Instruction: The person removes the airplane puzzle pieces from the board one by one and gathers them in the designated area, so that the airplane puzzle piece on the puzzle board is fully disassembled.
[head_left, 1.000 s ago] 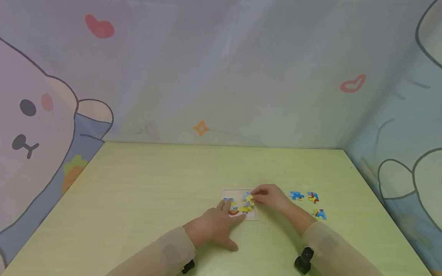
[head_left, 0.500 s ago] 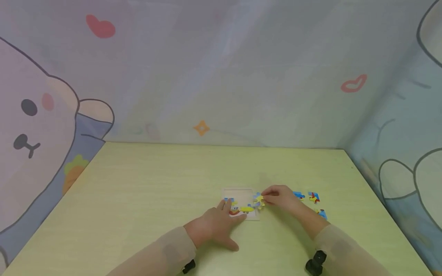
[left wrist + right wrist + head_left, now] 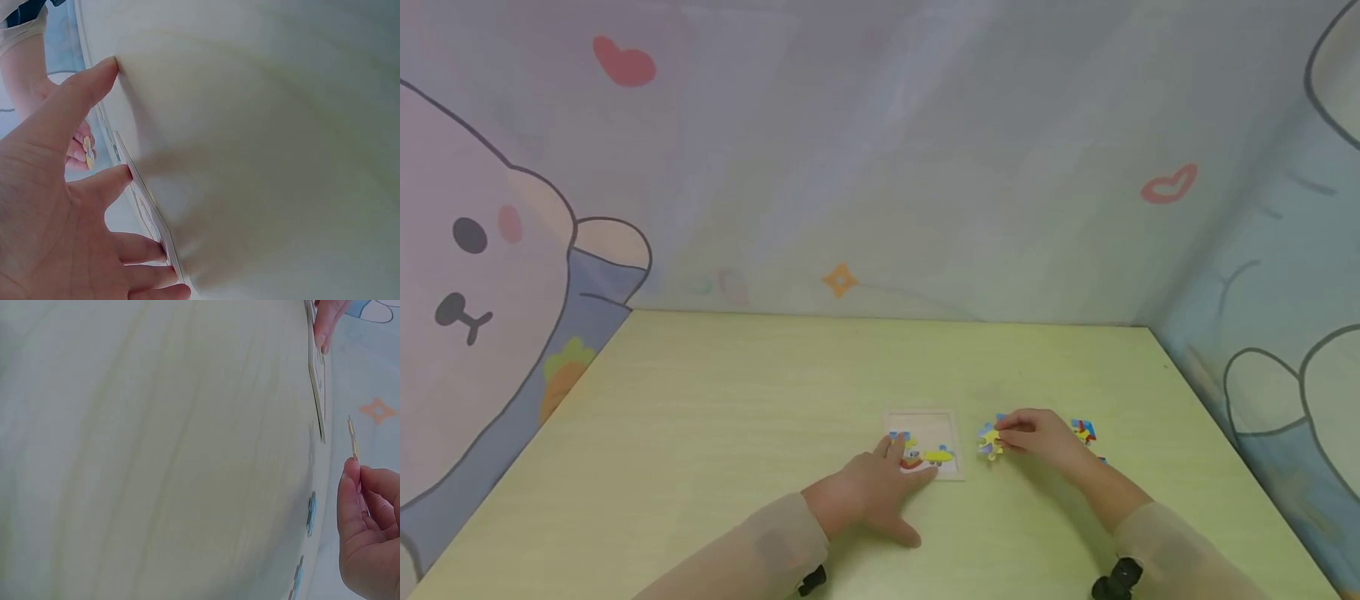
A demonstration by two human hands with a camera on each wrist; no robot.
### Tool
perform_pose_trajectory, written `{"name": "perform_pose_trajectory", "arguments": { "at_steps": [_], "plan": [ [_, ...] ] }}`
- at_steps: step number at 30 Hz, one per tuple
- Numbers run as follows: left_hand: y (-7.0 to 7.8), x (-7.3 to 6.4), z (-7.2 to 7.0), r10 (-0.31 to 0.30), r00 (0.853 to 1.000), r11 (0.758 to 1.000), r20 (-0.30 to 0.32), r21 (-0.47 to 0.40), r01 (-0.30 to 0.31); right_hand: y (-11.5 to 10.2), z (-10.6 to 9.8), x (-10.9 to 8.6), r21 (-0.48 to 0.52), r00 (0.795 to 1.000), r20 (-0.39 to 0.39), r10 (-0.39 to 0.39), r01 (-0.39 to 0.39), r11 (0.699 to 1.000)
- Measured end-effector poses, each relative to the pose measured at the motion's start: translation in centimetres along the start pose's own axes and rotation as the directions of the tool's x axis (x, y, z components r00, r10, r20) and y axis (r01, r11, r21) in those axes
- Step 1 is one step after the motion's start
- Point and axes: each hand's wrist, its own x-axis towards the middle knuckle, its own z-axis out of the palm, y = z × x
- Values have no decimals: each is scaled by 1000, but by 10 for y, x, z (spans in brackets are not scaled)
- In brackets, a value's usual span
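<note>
My left hand (image 3: 865, 492) lies with spread fingers on the left side of a square, pale jigsaw tray (image 3: 958, 437). In the left wrist view its fingertips touch the tray's edge, and the thumb stands apart. Inside the tray, a yellow-and-blue picture section (image 3: 937, 456) fills part of the bottom; fingers cover some of it. To the tray's right, my right hand (image 3: 1037, 435) pinches a yellow, blue and purple puzzle piece (image 3: 989, 442) between thumb and fingers. The right wrist view shows this puzzle piece (image 3: 354, 439) raised off the table.
A loose blue, red and yellow puzzle piece (image 3: 1084, 430) lies right of my right hand. Another piece (image 3: 1102, 459) mostly hides behind the right forearm. The pale wooden table (image 3: 760, 392) meets a printed cloth backdrop (image 3: 925, 208) behind it.
My right hand has lifted the puzzle piece out from over the tray's right side and carried it rightward, past the rim. The left hand has stayed on the tray.
</note>
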Motion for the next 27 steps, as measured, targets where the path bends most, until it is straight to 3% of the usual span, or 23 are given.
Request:
{"name": "perform_pose_trajectory", "arguments": {
  "at_steps": [7, 14, 27],
  "plan": [
    [-1, 0, 1, 5, 1000, 1000, 6, -8, -5, 4, -10, -7, 52, 1000, -9, 18, -18, 998],
    [-2, 2, 4, 0, 1000, 1000, 6, -2, 0, 7, -15, -12, 6, 998, -36, 59, -59, 998],
    [0, 2, 2, -9, 1000, 1000, 21, -13, 9, 20, -27, -19, -11, 998, -33, 46, -46, 999]
  ]
}}
